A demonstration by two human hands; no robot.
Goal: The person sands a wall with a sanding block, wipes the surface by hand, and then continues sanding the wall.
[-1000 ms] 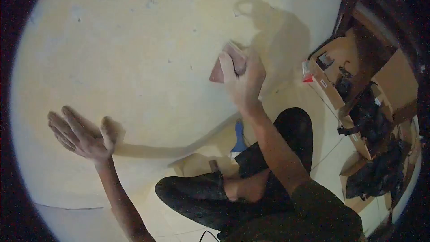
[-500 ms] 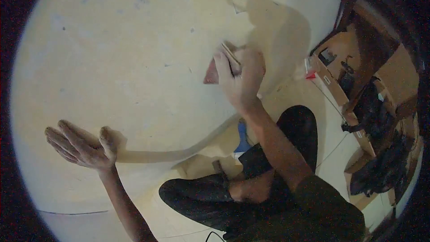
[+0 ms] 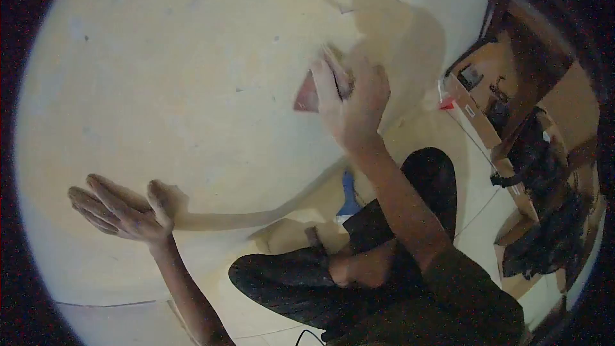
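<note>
My right hand (image 3: 355, 99) is closed around a reddish sanding sheet (image 3: 307, 97), which looks folded or wrapped on a thin block, and presses it against the pale, patchy wall (image 3: 211, 77). Part of the sheet shows past the fingertips on the left; the palm hides the rest. Lower left, my left hand (image 3: 128, 211) rests on or close to the same surface, fingers and thumb apart, nothing in it. The fingers look dusty.
A blue-handled scraper or brush (image 3: 348, 198) lies by my crossed legs (image 3: 282, 279). Open cardboard boxes (image 3: 477, 118) with dark items stand on the right, near a small red-and-white object (image 3: 446, 103). A dark cable runs at the bottom.
My right hand has slid slightly up and to the right with the reddish sheet. My left hand appears a little further right, its fingers still spread.
</note>
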